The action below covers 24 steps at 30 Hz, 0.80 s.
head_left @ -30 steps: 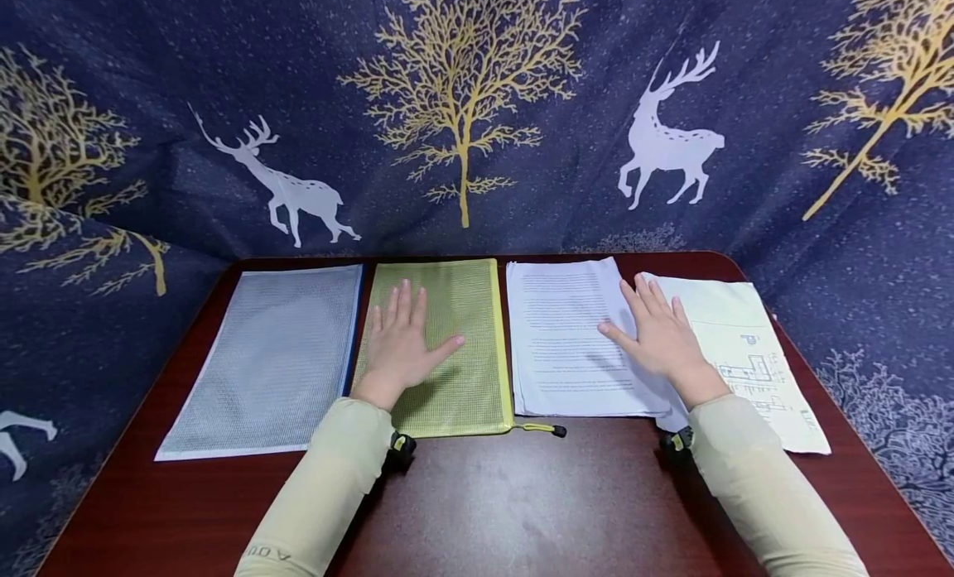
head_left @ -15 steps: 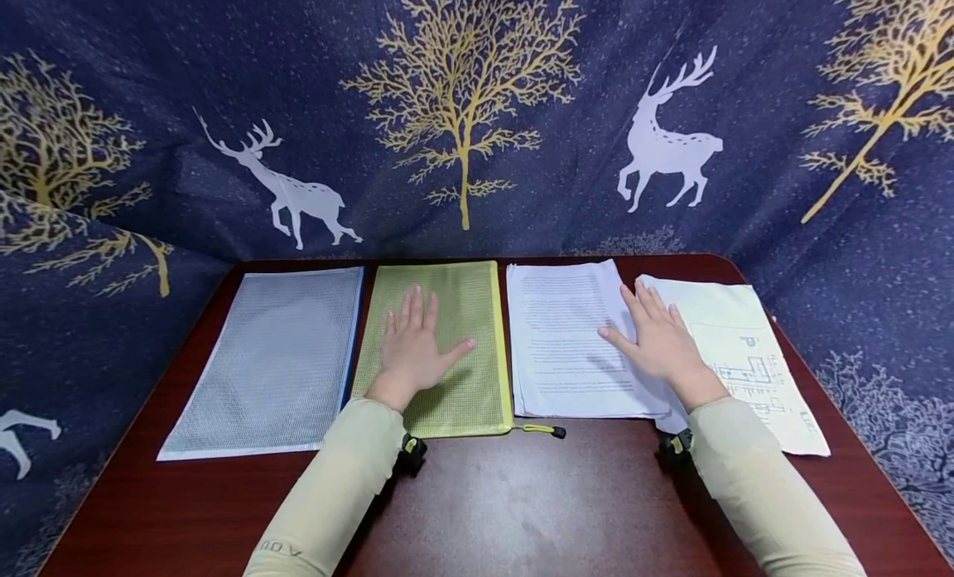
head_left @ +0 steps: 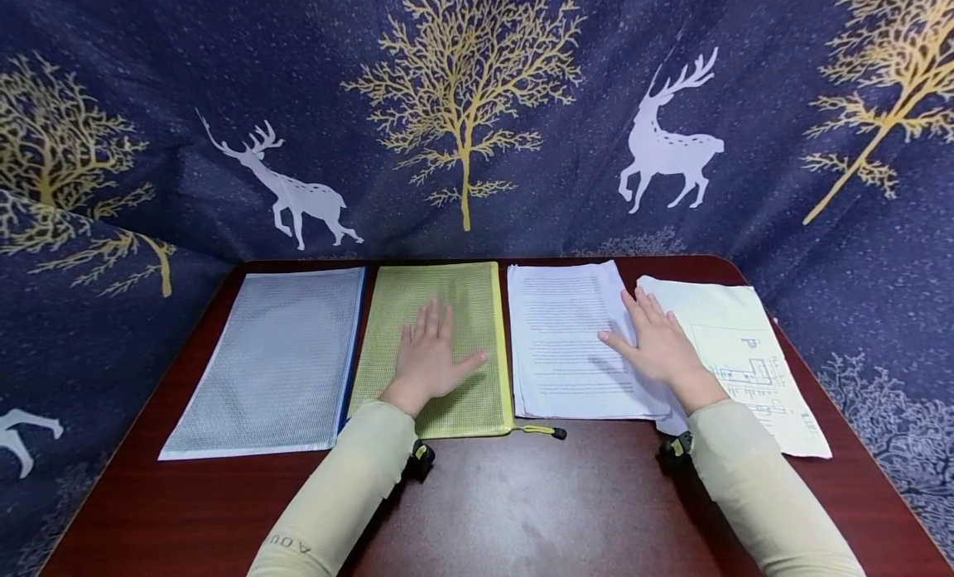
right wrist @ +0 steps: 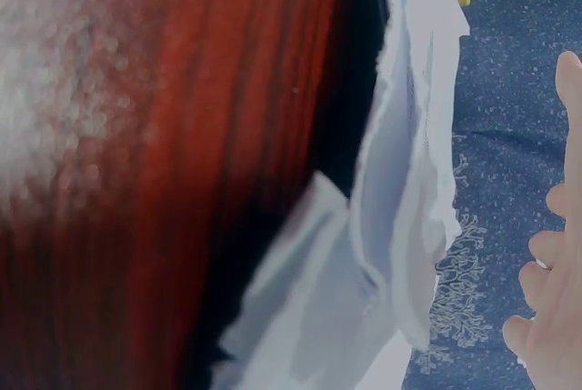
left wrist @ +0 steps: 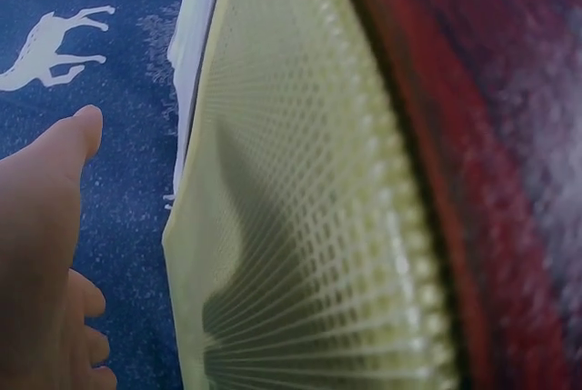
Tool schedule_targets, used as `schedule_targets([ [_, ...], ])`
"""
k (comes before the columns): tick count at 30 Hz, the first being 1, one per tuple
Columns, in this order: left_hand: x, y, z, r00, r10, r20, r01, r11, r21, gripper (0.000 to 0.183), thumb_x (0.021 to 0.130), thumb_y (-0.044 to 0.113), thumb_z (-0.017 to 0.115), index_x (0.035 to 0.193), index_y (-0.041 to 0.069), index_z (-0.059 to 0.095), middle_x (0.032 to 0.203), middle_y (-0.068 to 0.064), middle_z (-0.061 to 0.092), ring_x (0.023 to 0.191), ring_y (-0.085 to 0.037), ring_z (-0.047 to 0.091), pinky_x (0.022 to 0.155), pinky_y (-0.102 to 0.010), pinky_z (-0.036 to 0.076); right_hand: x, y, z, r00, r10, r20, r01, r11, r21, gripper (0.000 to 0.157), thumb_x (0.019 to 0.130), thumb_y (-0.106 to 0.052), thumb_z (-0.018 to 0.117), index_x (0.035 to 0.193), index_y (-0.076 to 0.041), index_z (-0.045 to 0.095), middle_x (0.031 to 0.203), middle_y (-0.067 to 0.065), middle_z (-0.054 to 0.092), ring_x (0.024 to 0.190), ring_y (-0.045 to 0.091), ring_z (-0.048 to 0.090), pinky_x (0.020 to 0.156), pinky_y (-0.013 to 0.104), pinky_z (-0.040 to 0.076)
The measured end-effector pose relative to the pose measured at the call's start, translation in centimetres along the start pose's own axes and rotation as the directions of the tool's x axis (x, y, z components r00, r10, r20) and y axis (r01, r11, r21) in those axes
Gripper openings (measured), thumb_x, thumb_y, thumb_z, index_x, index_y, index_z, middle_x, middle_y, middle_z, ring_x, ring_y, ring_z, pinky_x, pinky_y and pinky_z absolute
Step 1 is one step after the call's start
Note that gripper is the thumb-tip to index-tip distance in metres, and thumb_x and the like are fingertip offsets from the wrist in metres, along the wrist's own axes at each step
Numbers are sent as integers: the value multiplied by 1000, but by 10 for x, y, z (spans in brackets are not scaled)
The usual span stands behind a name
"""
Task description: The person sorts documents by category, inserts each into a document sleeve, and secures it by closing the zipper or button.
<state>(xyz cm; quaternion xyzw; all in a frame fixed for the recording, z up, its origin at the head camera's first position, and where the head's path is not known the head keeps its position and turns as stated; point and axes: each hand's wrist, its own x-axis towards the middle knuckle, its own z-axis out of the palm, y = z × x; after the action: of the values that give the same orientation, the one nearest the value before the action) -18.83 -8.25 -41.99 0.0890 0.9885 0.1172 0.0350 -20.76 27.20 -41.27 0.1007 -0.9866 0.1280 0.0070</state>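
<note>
At the near side, the dark red-brown table (head_left: 537, 502) extends beneath two forearms in pale sleeves: the left sleeve (head_left: 343, 486) bears dark lettering, and the right sleeve (head_left: 768, 486) enters from the near right. A small black device sits at each wrist, one at the left wrist (head_left: 421, 459) and one at the right wrist (head_left: 674, 449).

Beyond the bare near area, a yellow zip pull (head_left: 538, 430) with a black tip projects rightward from the near right corner of the yellow mesh pouch (head_left: 473, 329). The pouch lies flat, left of centre. Above it hovers the left hand (head_left: 428, 358), back upward, fingers straight and thumb spread to the right; its shadow falls on the mesh. The right hand (head_left: 659, 345) likewise has straight fingers and a thumb spread to the left, and hovers over the adjoining edges of the printed stack (head_left: 566, 337) and the drawing sheet (head_left: 734, 337), at far right. In the right wrist view the near paper edges appear wavy and blurred. The grey mesh pouch (head_left: 272, 362), blue-edged on its right, lies at far left.

Farthest, a dark blue cloth (head_left: 537, 196) hangs behind the table, showing white deer (head_left: 667, 151) and golden trees (head_left: 465, 105).
</note>
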Motion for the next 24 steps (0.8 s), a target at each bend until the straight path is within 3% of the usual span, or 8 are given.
schedule_targets([
  [24,4,22,13,995,-75,65,79,996,-50,106,82,77,39,152,6,3,158,-19,7,145,-39,11,114,-56,17,-3,1,3,994,55,94,-61,996,62,93,91,-66,37,151,-1,9,154,29,12,140,47,15,111,60,18],
])
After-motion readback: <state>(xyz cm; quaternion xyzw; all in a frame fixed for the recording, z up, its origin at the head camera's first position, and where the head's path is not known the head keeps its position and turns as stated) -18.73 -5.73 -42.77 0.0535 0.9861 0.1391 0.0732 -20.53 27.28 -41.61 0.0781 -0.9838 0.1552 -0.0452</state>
